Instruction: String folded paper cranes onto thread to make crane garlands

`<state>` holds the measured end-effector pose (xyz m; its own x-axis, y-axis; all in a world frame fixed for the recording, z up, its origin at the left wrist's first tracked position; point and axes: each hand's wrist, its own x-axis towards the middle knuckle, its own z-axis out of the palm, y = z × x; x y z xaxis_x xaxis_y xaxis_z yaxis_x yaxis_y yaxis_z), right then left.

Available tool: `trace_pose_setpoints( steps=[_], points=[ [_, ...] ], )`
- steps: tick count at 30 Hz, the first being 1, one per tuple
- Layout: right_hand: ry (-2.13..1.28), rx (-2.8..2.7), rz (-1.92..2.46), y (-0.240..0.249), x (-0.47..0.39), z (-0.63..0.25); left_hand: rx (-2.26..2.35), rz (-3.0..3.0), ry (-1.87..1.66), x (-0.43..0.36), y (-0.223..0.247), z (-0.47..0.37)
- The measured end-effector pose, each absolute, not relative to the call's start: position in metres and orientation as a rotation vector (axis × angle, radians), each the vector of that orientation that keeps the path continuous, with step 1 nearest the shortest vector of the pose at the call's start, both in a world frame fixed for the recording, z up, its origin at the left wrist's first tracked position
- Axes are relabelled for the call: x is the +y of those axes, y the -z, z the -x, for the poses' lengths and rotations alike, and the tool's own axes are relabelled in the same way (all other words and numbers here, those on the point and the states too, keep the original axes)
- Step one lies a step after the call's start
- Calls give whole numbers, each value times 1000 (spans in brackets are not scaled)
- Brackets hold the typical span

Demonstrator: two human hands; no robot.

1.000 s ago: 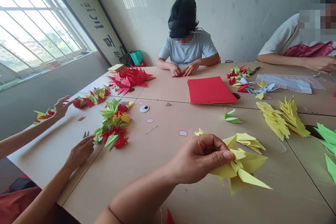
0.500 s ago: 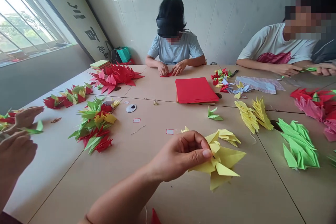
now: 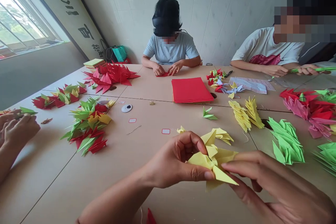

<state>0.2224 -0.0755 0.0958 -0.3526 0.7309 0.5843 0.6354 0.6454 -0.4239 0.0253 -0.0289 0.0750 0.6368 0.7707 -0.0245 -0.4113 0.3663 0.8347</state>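
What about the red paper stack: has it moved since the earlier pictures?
No: the red paper stack sits beside the same dark table hole; only the view shifted.

The folded paper (image 3: 210, 161) sits between the left hand (image 3: 181, 161) and the right hand (image 3: 273, 189), over the table (image 3: 105, 185). Beyond them lie the sheets (image 3: 193, 90), with a person (image 3: 173, 49) seated behind. Left of the sheets comes the clip (image 3: 151, 102), then the disc (image 3: 127, 108); the thread (image 3: 133, 130) lies nearer. Over on the far left, the pad (image 3: 94, 63) is beside the big heap (image 3: 118, 76), and the bag (image 3: 120, 53) is behind the table, near the wall (image 3: 139, 24). Right of the sheets, the pen (image 3: 229, 73) lies by the small heap (image 3: 219, 80), left of the mat (image 3: 265, 84).
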Motion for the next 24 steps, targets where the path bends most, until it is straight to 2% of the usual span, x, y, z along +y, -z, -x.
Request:
trace_pose_setpoints(
  steps=[8, 14, 21, 24],
  points=[
    [73, -2171, 1081, -95, -73, -212, 554, -967, -787, -32, -75, -27],
    [108, -2166, 1105, -89, -74, -209, 706, -1076, -756, -38, -77, -28],
    [-334, -2119, 1076, -98, -73, -217, 705, -1234, -640, -36, -81, -19],
    [-361, -2081, 1092, -99, -72, -221, 680, -1235, -589, -35, -83, -17]
  ],
)
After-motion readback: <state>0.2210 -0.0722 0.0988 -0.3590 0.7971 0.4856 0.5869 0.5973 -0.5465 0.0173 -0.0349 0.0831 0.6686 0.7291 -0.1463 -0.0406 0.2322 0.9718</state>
